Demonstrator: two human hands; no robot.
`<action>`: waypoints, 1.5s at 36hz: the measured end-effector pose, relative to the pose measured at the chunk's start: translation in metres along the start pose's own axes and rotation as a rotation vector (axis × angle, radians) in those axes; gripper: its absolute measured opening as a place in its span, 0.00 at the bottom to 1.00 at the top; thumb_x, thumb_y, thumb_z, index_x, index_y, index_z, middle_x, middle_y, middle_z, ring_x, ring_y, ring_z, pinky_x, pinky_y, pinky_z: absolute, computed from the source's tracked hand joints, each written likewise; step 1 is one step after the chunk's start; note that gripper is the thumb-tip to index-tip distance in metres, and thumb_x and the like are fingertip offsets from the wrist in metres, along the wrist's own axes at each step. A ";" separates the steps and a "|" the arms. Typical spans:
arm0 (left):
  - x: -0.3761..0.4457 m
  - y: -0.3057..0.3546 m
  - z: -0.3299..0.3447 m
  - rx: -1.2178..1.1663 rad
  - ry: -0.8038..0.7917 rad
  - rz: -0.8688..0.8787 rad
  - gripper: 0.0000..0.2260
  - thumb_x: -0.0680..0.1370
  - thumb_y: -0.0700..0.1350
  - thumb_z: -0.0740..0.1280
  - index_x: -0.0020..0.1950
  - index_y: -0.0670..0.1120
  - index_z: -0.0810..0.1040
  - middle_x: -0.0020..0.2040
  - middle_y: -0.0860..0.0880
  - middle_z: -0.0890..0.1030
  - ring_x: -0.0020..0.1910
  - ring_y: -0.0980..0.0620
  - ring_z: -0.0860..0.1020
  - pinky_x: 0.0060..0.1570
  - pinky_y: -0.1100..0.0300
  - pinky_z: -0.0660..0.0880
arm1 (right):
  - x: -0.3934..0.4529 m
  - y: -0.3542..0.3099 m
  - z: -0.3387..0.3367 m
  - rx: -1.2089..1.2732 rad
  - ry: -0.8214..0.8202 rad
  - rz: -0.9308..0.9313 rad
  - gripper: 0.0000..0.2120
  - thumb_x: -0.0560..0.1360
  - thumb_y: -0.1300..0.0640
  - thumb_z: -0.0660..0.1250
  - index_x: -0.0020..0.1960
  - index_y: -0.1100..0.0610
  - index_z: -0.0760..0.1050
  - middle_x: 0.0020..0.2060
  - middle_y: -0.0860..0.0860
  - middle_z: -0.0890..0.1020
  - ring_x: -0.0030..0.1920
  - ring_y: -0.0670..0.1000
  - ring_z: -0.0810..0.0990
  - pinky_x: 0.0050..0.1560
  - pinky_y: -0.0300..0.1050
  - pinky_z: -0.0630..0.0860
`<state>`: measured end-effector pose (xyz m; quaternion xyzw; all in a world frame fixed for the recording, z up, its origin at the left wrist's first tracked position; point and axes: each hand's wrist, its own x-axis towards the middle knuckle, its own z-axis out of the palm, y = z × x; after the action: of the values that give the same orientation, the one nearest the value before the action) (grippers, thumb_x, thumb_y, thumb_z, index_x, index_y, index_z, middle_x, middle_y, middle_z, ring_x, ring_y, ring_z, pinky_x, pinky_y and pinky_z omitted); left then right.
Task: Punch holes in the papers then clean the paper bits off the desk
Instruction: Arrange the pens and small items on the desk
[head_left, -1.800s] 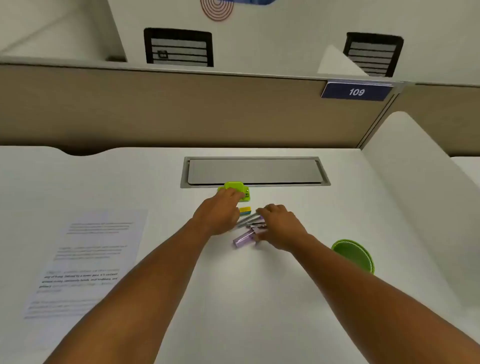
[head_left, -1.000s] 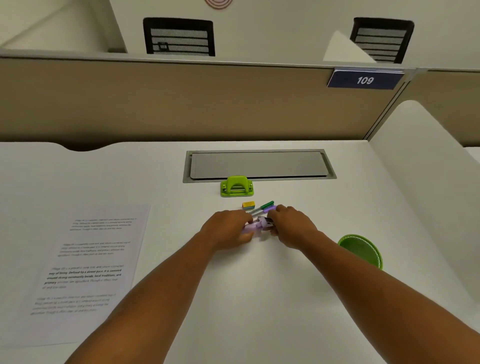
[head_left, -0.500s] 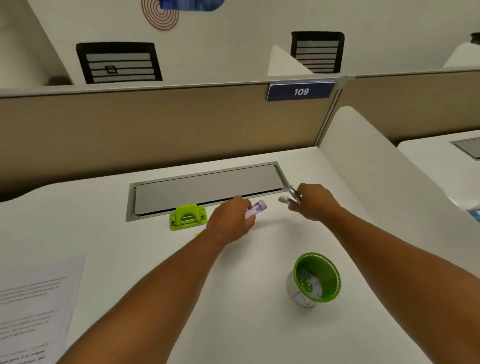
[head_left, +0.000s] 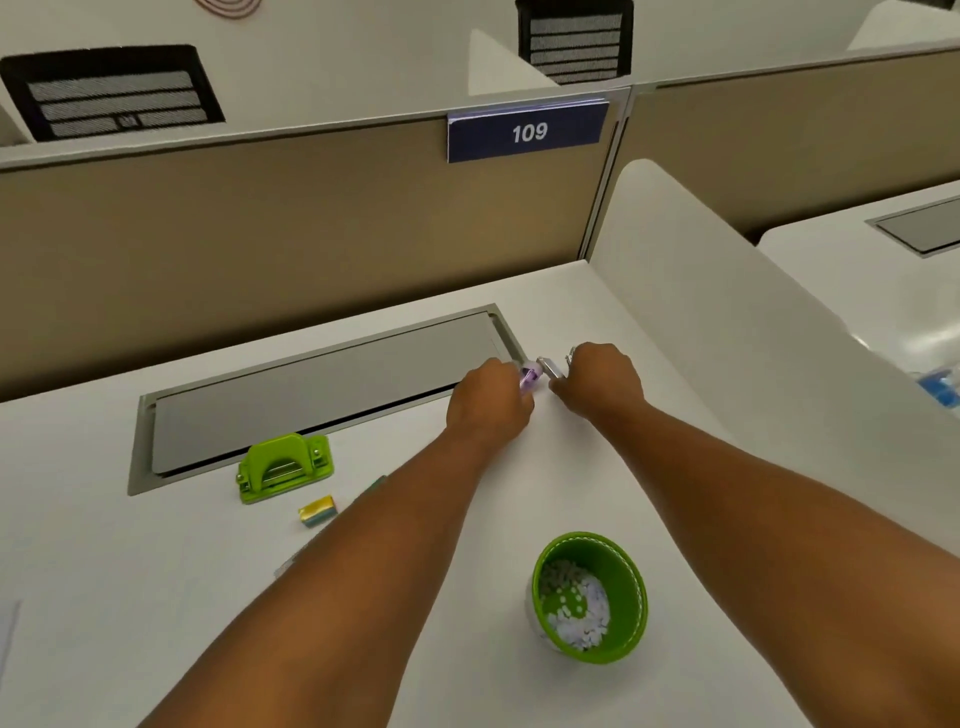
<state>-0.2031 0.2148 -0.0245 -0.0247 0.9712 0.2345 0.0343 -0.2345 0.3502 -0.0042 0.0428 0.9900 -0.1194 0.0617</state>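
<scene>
lime-green hole punch (head_left: 284, 466), white desk (head_left: 156, 597)

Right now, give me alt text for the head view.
Two bare hands meet at the far right of a white desk, the left hand gripping a purple item, the right hand a small metal piece. Nearer sit a green hole punch and a green cup of paper bits.

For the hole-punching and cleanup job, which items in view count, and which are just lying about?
Job items:
- green plastic hole punch
- green-rimmed cup holding white paper bits
- white desk

Lying about:
- small yellow-and-teal eraser
- purple pen-like item in left hand
- small metal object in right hand
- grey cable-tray lid
</scene>
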 end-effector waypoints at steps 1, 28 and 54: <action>0.000 0.001 0.002 0.010 0.000 -0.003 0.12 0.78 0.49 0.66 0.57 0.44 0.78 0.50 0.44 0.79 0.46 0.45 0.79 0.40 0.58 0.69 | 0.001 0.001 0.002 0.001 -0.002 0.009 0.11 0.75 0.51 0.70 0.40 0.57 0.73 0.32 0.51 0.75 0.34 0.52 0.75 0.27 0.38 0.59; -0.080 -0.068 -0.055 0.028 0.182 0.054 0.17 0.80 0.54 0.62 0.65 0.49 0.77 0.59 0.50 0.80 0.59 0.49 0.75 0.53 0.53 0.77 | -0.086 -0.096 -0.003 -0.119 0.073 -0.385 0.19 0.76 0.50 0.69 0.65 0.56 0.74 0.60 0.55 0.78 0.58 0.56 0.78 0.56 0.50 0.76; -0.166 -0.202 -0.072 0.078 -0.033 -0.092 0.22 0.78 0.56 0.66 0.71 0.52 0.72 0.68 0.51 0.75 0.65 0.48 0.74 0.60 0.55 0.72 | -0.155 -0.152 0.080 -0.334 -0.092 -0.992 0.12 0.77 0.59 0.64 0.60 0.57 0.75 0.54 0.57 0.78 0.56 0.59 0.75 0.47 0.51 0.71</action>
<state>-0.0291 0.0071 -0.0392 -0.0644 0.9767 0.1950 0.0619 -0.0873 0.1731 -0.0261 -0.4467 0.8931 0.0236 0.0473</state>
